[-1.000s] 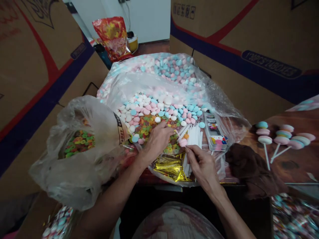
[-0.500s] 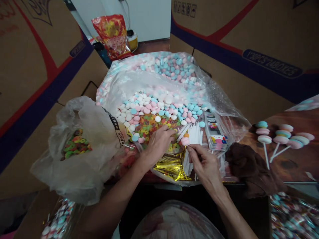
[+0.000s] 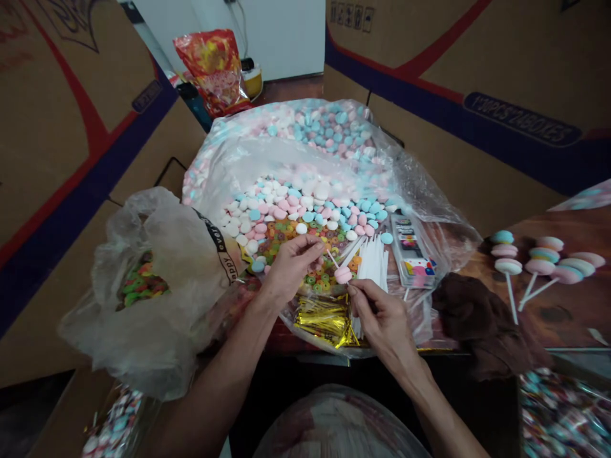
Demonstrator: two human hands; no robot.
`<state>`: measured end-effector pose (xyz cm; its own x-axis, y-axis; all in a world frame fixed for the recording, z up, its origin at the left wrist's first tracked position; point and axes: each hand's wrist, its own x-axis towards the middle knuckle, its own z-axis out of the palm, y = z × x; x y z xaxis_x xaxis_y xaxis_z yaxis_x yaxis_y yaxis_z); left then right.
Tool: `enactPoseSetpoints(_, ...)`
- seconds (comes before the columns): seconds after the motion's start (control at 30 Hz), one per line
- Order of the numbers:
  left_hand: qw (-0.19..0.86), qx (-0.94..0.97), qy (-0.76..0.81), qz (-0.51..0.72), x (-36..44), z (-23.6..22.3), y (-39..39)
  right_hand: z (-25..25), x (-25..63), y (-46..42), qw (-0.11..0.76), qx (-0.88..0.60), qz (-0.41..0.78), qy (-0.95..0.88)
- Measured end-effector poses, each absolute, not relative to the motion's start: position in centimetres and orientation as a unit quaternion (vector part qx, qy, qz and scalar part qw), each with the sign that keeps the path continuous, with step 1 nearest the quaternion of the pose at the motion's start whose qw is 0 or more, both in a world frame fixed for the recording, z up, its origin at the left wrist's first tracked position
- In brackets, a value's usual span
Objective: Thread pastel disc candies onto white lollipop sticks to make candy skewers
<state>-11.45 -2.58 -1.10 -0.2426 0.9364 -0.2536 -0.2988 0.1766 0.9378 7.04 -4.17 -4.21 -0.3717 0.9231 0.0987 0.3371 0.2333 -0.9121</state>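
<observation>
1. I have the right hand [image 3: 382,312] on the near side, right of the scene's middle, thumb and forefinger pinched narrowly at the near end of a pink candy on a stick [image 3: 342,275].
2. That candy sits between my two hands, above the ring-shaped candies [image 3: 279,248]; its thin white stick pokes out to the far left.
3. My left hand [image 3: 293,266] is over the ring-shaped candies, its fingers bunched narrowly beside the stick's far end. I cannot tell whether they touch the stick or hold anything.
4. Just right of the candy I see a bundle of white sticks [image 3: 375,261]; on the near side, between my wrists, lie gold ties [image 3: 324,318].
5. On the far side of my hands, pink, blue and white candies [image 3: 300,200] spread from under a large clear bag [image 3: 267,156].
6. To the left, a cloudy plastic bag [image 3: 162,343] with a printed band holds more rings, mostly green and orange.
7. To the right I see a clear case [image 3: 413,254], then a crumpled brown cloth [image 3: 482,324].
8. Farther right, stacked candies on sticks [image 3: 543,257] lie on the table [image 3: 563,318].
</observation>
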Motion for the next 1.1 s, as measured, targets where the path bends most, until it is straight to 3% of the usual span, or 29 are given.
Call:
enactPoseSetpoints(0.23,0.492,0.366,0.563,0.554,-11.4,-1.0,-2.8,-4.0,7.0,-4.2,0.323,-0.451,0.444,-0.704)
enactPoseSetpoints(0.57,0.447,0.313,0.584,0.601,-11.6,-2.6,-2.8,-4.3,6.6,-4.3,0.352,-0.430,0.477,-0.681)
enactPoseSetpoints(0.97,0.509,0.258,0.571,0.590,-11.0,-1.9,-3.4,-4.2,6.7,-4.2,0.312,-0.460,0.465,-0.690)
enactPoseSetpoints(1.1,0.558,0.233,0.558,0.568,-10.8,-1.9,-3.6,-4.2,6.3,-4.2,0.343,-0.450,0.463,-0.682)
